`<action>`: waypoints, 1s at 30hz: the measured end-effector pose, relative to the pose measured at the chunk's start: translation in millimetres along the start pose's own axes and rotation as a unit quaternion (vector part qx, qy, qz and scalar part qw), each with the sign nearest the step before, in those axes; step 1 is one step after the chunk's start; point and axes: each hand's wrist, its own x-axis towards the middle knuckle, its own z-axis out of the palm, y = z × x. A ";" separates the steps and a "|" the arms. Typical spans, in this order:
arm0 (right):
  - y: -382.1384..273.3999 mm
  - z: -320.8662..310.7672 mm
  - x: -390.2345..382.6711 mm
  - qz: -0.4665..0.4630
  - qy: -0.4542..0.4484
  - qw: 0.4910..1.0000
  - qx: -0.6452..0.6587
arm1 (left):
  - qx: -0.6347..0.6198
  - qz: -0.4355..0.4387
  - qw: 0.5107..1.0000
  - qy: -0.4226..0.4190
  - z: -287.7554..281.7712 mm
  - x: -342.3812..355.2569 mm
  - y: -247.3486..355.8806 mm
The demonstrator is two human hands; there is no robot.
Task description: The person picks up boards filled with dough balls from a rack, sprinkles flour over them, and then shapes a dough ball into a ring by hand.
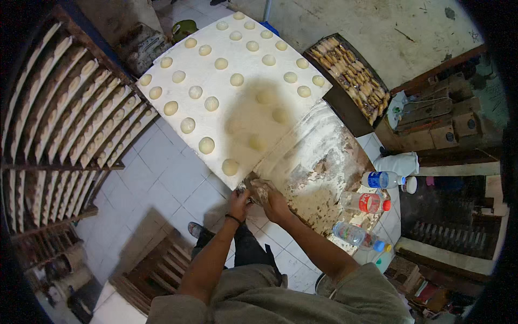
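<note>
At the near edge of a white floured board (199, 70) dotted with several round dough balls (206, 144), my left hand (239, 203) has its fingers curled on something I cannot make out. My right hand (272, 201) grips a crumpled brownish thing (260, 190), perhaps a cloth, close beside the left. Both hands are by the corner where the board meets a worn, flour-smeared work surface (315, 162). My shadow falls over the middle of the board and some of its dough balls.
Racks of dough trays (65, 119) stand left. A dark tray of filled pastries (356, 75) is at upper right. Several plastic bottles (360, 203) line the work surface's right edge, near cardboard boxes (448, 119). A slatted wooden thing (162, 264) sits lower left on the tiled floor (162, 178).
</note>
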 end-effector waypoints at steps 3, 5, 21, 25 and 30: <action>17.8 -5.6 -2.6 0.008 -0.049 0.999 0.002 | -0.018 -0.041 0.997 0.061 27.9 -16.2 26.5; 5.7 -26.1 16.7 0.119 0.081 0.972 0.188 | -0.025 -0.065 0.993 0.099 33.1 -17.6 37.8; 4.5 -16.8 20.8 -0.044 -0.041 0.995 -0.074 | -0.026 -0.004 1.000 -0.003 7.7 -0.6 5.0; -3.3 -30.2 16.6 0.028 -0.013 0.999 -0.025 | -0.062 -0.046 0.996 0.034 20.5 -13.0 26.6; -10.9 -24.1 23.6 0.071 -0.011 0.997 -0.039 | 0.038 -0.030 0.999 -0.013 6.2 -12.0 23.3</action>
